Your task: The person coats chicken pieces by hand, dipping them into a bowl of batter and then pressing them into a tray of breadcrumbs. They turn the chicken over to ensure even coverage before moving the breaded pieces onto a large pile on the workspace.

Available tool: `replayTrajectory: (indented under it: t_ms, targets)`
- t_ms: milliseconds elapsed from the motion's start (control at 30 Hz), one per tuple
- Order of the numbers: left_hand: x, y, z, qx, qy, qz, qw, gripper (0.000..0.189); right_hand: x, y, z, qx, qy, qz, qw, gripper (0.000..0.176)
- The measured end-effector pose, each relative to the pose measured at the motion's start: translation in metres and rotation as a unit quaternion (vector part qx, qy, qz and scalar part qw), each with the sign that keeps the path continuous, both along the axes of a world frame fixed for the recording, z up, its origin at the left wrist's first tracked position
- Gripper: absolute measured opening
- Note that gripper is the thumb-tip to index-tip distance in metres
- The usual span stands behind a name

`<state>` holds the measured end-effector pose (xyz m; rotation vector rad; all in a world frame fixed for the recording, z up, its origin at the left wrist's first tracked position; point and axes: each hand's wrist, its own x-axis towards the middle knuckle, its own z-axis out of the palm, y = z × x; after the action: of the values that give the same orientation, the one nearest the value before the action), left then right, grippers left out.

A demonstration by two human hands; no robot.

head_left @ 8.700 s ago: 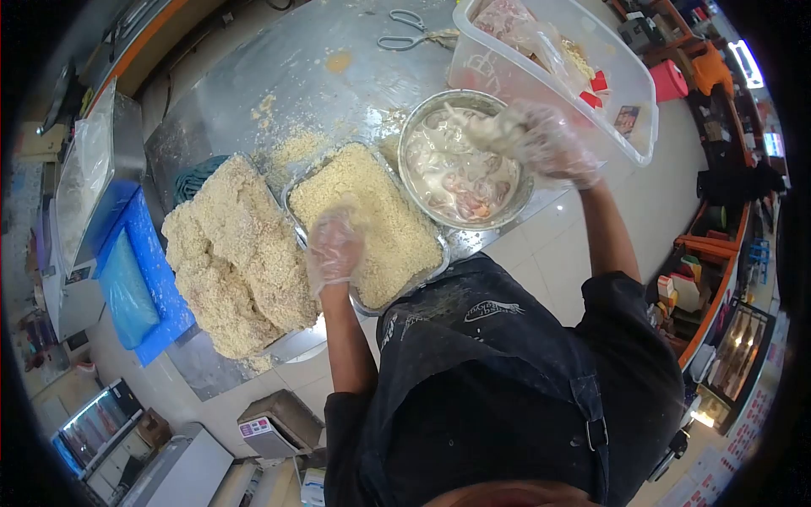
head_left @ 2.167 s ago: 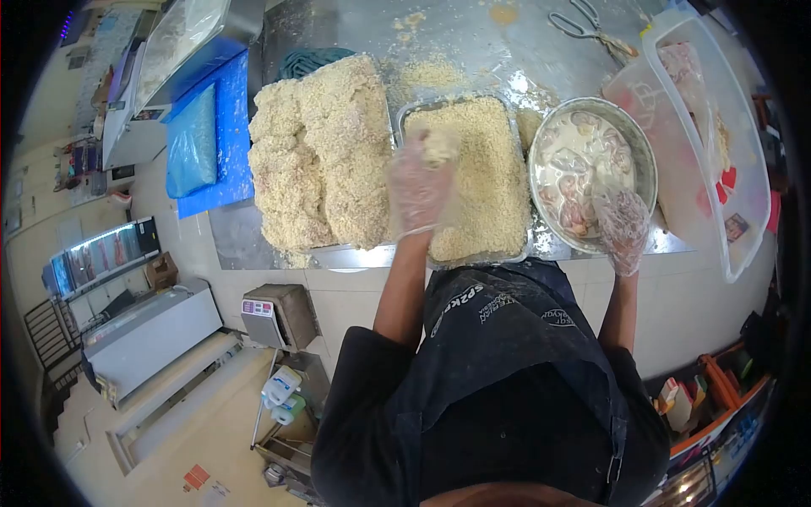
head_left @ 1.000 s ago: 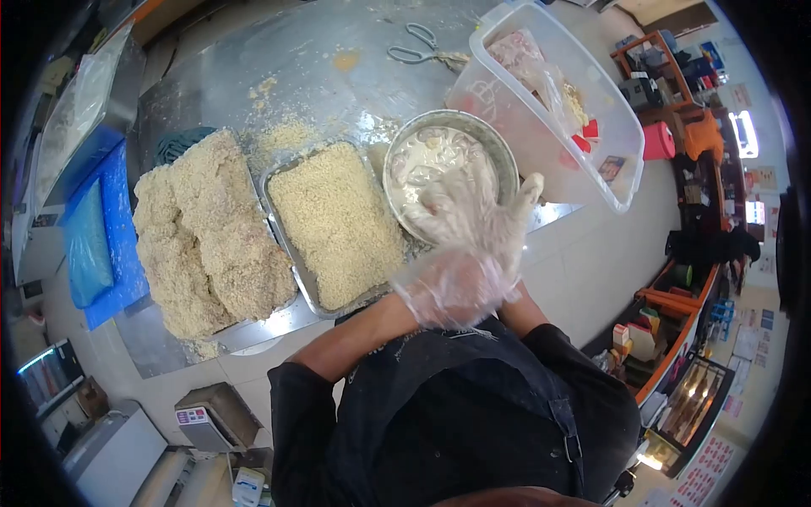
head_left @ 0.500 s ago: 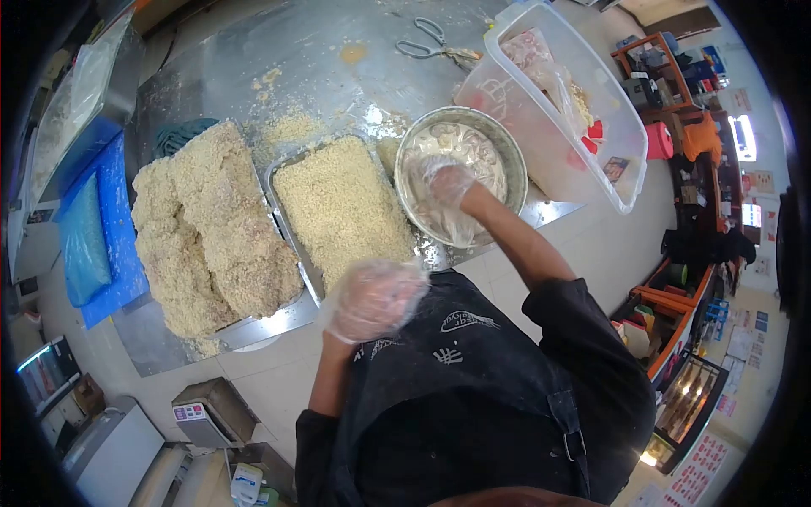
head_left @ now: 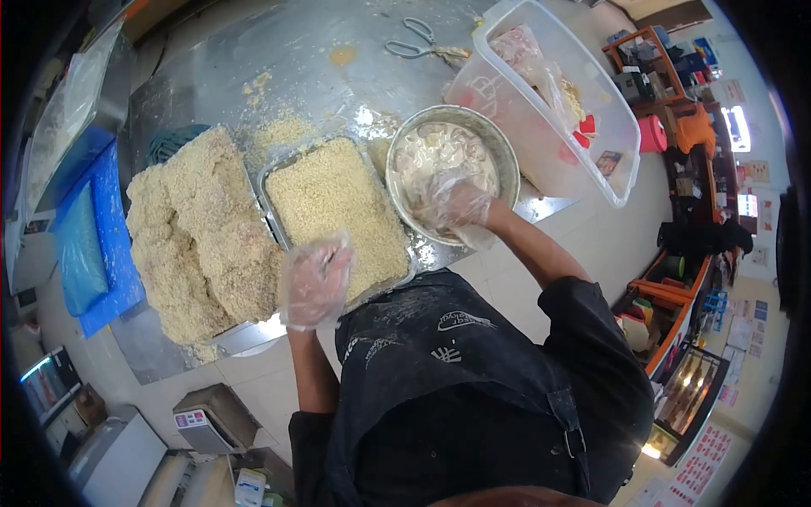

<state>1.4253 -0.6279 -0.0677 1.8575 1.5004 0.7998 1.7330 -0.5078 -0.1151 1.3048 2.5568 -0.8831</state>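
Note:
My right hand (head_left: 454, 201), in a clear plastic glove, is down in a round metal bowl (head_left: 510, 160) near its front rim. Its fingers are bent into pale, wet batter with meat pieces (head_left: 443, 150); what they close on is hidden. My left hand (head_left: 318, 283), also gloved, hovers by the front left corner of a metal tray of pale crumbs (head_left: 338, 198). Its fingers are loosely curled and apart, with nothing visible in them. To the left, large crumb-coated pieces (head_left: 198, 237) are heaped on another tray.
A clear plastic tub (head_left: 621, 160) holding bags and red items stands right of the bowl. Scissors (head_left: 411, 40) lie at the back of the metal table (head_left: 296, 63), with spilled crumbs (head_left: 283, 131) nearer. A dark cloth (head_left: 173, 142) sits behind the heaped pieces.
My left hand has moved left, from in front of the crumb tray to its front left corner. My right hand has shifted toward the bowl's front rim, uncovering more batter.

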Motion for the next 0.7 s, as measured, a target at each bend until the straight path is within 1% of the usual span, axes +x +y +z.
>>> replayTrajectory:
  t_ms: [33, 67, 133, 167, 200, 267, 300, 333, 400, 433, 467, 500, 567, 600, 633, 667, 700]
  targets:
    - [0.005, 0.019, 0.0, 0.037, 0.106, -0.043, 0.993, 0.032, 0.0, -0.001, -0.014, 0.036, -0.027, 0.019, 0.999, 0.049]
    - [0.009, 0.037, 0.0, 0.084, 0.206, -0.083, 0.971, 0.04, 0.001, -0.003, -0.026, 0.071, -0.054, 0.04, 0.995, 0.049]
    - [0.03, 0.056, -0.041, 0.154, 0.294, -0.059, 0.942, 0.051, 0.001, 0.003, -0.037, 0.074, -0.032, 0.099, 0.992, 0.048]
    - [0.05, 0.062, -0.054, 0.107, 0.307, -0.028, 0.945, 0.056, -0.001, 0.005, -0.04, 0.077, -0.02, 0.128, 0.989, 0.047]
    - [0.06, 0.062, -0.064, 0.059, 0.32, 0.0, 0.946, 0.061, -0.007, 0.001, -0.041, 0.075, -0.009, 0.132, 0.988, 0.047]
    - [0.055, 0.071, -0.081, -0.002, 0.278, -0.04, 0.96, 0.072, -0.028, 0.01, -0.038, 0.086, 0.01, 0.141, 0.986, 0.045]
    - [0.052, 0.073, -0.084, -0.035, 0.259, -0.064, 0.963, 0.078, -0.044, 0.008, -0.002, 0.016, -0.107, 0.102, 0.989, 0.034]
    - [0.05, 0.073, -0.074, -0.066, 0.27, -0.071, 0.958, 0.078, -0.053, 0.008, -0.006, 0.015, -0.126, 0.126, 0.984, 0.03]
    - [0.05, 0.082, -0.048, -0.121, 0.285, -0.073, 0.948, 0.077, -0.058, 0.029, -0.019, 0.02, -0.172, 0.182, 0.968, 0.022]
    - [0.05, 0.085, -0.035, -0.148, 0.295, -0.099, 0.939, 0.077, -0.048, 0.041, -0.052, 0.096, -0.113, 0.241, 0.959, 0.022]
    - [0.05, 0.088, -0.021, -0.174, 0.303, -0.125, 0.929, 0.077, -0.034, 0.048, -0.074, 0.012, -0.016, 0.193, 0.981, 0.022]
    - [0.051, 0.091, -0.014, -0.198, 0.31, -0.149, 0.918, 0.077, -0.016, 0.058, -0.089, -0.069, 0.079, 0.142, 0.984, 0.023]
    - [0.053, 0.086, -0.015, -0.178, 0.355, -0.166, 0.903, 0.066, 0.0, 0.073, -0.075, -0.122, 0.145, 0.052, 0.98, 0.027]
    - [0.052, 0.08, -0.02, -0.172, 0.378, -0.175, 0.893, 0.061, -0.001, 0.068, -0.047, -0.1, 0.121, 0.007, 0.988, 0.034]
    - [0.049, 0.077, -0.043, -0.134, 0.353, -0.149, 0.914, 0.056, -0.002, 0.06, -0.011, -0.065, 0.115, -0.014, 0.991, 0.039]
    - [0.044, 0.072, -0.078, -0.096, 0.328, -0.125, 0.931, 0.051, -0.003, 0.052, 0.026, -0.031, 0.109, -0.035, 0.993, 0.045]
    - [0.038, 0.068, -0.102, -0.057, 0.303, -0.105, 0.945, 0.047, 0.003, 0.048, 0.042, -0.043, 0.148, -0.07, 0.986, 0.047]
